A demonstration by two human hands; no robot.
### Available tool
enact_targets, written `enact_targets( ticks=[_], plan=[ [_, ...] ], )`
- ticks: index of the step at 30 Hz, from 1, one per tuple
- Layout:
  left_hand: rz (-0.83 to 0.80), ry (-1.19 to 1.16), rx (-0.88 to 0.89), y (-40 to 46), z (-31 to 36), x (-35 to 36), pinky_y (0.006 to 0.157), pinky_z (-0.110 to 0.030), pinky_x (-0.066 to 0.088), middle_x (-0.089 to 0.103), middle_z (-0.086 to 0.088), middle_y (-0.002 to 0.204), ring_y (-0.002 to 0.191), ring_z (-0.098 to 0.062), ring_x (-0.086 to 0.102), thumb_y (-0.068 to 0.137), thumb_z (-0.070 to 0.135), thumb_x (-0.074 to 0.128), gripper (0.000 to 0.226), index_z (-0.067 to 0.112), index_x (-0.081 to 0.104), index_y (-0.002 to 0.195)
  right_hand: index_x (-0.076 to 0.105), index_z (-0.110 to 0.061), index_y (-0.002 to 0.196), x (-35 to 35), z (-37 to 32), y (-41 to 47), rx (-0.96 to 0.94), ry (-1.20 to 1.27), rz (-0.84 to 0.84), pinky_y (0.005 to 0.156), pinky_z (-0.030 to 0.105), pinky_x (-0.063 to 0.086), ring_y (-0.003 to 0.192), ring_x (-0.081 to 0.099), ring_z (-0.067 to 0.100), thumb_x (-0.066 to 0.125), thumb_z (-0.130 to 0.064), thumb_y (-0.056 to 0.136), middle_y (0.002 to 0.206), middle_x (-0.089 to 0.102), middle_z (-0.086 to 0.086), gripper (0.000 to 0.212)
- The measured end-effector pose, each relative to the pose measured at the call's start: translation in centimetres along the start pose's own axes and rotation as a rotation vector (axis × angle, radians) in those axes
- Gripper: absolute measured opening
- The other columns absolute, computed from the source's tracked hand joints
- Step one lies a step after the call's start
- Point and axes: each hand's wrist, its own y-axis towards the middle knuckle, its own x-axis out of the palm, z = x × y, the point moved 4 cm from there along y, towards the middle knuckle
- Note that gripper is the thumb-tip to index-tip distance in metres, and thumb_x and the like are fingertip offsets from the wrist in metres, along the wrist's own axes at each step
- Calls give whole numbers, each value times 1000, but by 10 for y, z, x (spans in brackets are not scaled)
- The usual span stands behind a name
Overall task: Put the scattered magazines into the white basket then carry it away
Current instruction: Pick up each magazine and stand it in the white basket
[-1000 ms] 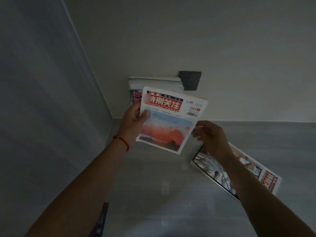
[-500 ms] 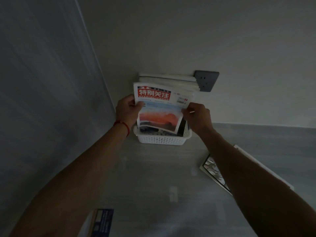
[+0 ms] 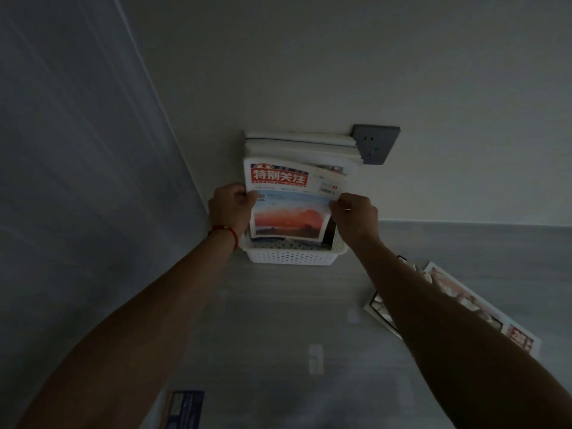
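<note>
Head camera, dim room: a person stood a glossy magazine with a red masthead and an orange sunset cover (image 3: 289,205) into the white perforated plastic basket (image 3: 294,256), which sat on the grey floor against the pale wall. The left hand (image 3: 230,209), a red cord at its wrist, pinched the magazine's left edge; the right hand (image 3: 353,213) pinched its right edge. Both had fingers curled on the paper. The magazine's lower edge had dipped behind the basket's front rim, though whether it had reached the bottom could not be told.

Behind it in the basket stood a thick row of pale magazines (image 3: 301,147), upright and leaning toward the wall, their tops reaching a dark grey wall socket (image 3: 376,144) just right of the basket's far side. Right of the basket, well apart on the floor, lay a loose magazine with a black-and-white photo cover (image 3: 448,292), partly hidden by the right forearm. Nearer the camera than the basket lay a blue-covered booklet (image 3: 184,407), cut by the frame's lower edge.

The risks looked plain. The basket seemed shallow against the tall stack, so the limp cover could buckle or catch on magazines already inside if pushed down hard. Released too soon, it might flop forward over the rim. A top-heavy load could tip the basket when lifted, and two pieces on the floor remained to be gathered.
</note>
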Motion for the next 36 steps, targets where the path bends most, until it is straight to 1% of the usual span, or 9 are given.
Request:
enact_targets(
  ticks=[5,10,16,20,22,24,29,33,36],
  plan=[
    [60,-15,-68,-5,-21,7,75,-32,58,71,-13,104,91,-26,69,88,22,71,27,4,59,104,72,-13,105,13,-5,-11,10,-69,-111,86,35,54,99,68,32,52,-16,93,112,74,12,24],
    [15,-150,-182,-7,-33,17,77,-27,54,67,-9,105,95,-21,64,85,5,67,27,5,59,111,64,-13,121,7,2,-23,64,224,-252,94,47,56,106,68,24,57,-9,87,121,71,5,35],
    [3,-57,-132,-38,-41,13,69,-16,47,68,-1,109,96,-15,64,86,9,65,26,14,57,110,63,-11,126,-31,84,-61,32,-4,-47,96,32,49,113,64,27,61,-4,89,125,66,12,38],
    [1,90,45,-94,-40,27,77,-29,49,64,-10,109,96,-21,60,78,-7,56,37,11,58,110,38,-18,149,-70,184,-99,277,-414,-68,115,50,29,148,25,38,64,-33,89,156,36,17,67],
    [-100,139,102,-127,-38,47,86,-37,51,63,-17,114,101,-28,61,75,-13,54,44,4,59,115,10,-28,157,-89,224,-121,449,-518,-161,118,63,7,153,-4,41,65,-58,84,167,2,15,96],
    [-239,206,146,-161,-36,70,96,-43,50,61,-18,118,110,-32,59,74,-14,53,46,2,60,117,5,-28,155,-100,246,-140,508,-549,-219,118,69,4,151,-9,45,66,-70,77,165,-7,18,107],
    [-480,331,293,-236,-20,123,101,-24,36,58,-12,120,116,-26,53,74,-9,52,48,7,60,119,13,-26,154,-102,251,-166,380,-665,-270,114,66,25,151,-1,46,59,-69,83,165,-3,18,95],
    [-618,406,439,-272,-9,161,103,-32,39,58,-15,121,117,-31,51,81,0,54,38,5,61,117,4,-31,159,-93,255,-181,47,-737,-482,121,62,13,153,-11,39,62,-62,85,168,-13,9,99],
    [-676,583,468,-282,-15,184,110,-40,37,47,-9,142,134,-28,40,88,15,52,44,15,53,132,16,-36,158,-92,251,-197,-267,-749,-618,123,58,6,155,-9,28,63,-44,89,169,-6,-3,84]
  ],
)
